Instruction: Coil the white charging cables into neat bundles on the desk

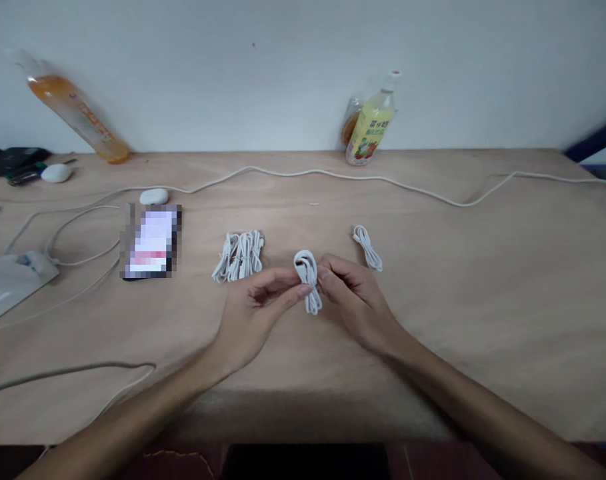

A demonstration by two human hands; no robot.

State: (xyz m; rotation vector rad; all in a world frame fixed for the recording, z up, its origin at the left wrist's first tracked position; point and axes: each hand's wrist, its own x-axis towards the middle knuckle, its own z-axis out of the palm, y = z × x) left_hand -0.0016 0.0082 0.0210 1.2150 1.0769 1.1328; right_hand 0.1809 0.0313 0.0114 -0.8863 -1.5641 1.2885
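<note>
Both my hands meet over the middle of the wooden table (483, 300). My left hand (255, 313) pinches a coiled white cable (307, 280) with thumb and fingers. My right hand (353, 293) grips the same coil from the other side, fingers closed on it. A pile of coiled white cables (240, 255) lies just left of the hands. A single coiled white cable (367, 247) lies just beyond my right hand.
A phone (151, 241) lies to the left, with a white earbud case (154, 196) behind it. A long white cord (333, 175) runs across the table. Two drink bottles (370, 127), (77, 110) stand by the wall. A white mouse (57, 173) sits far left.
</note>
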